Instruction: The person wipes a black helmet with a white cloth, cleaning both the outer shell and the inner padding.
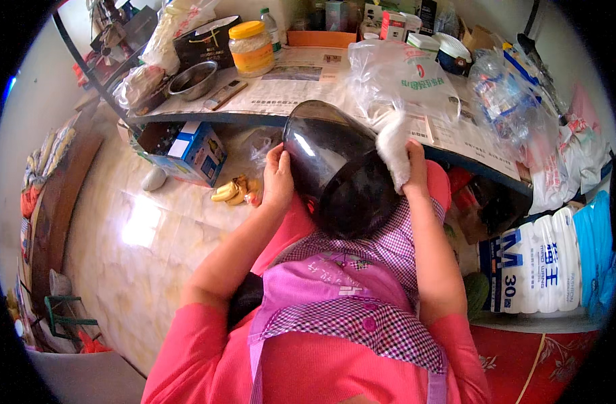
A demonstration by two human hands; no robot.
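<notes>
A dark, glossy, partly see-through container (333, 156) is tilted over my lap, its rounded shape leaning against the table edge. My left hand (279, 174) grips its left side, thumb and fingers together at the rim. On the opposite side, my right hand (415, 166) holds a white fluffy cloth (392, 146) that touches the container's wall. The fingers of that hand are partly hidden by the cloth. Beneath the container lies my purple checked apron (338, 283).
Newspaper covers the table (297, 93) before me. On it are a yellow-lidded jar (250, 50), a metal bowl (193, 82), a phone (226, 95) and a plastic bag (404, 76). Bananas (234, 191) and a blue carton (194, 151) sit on the floor at left; packaged paper rolls (535, 260) stand right.
</notes>
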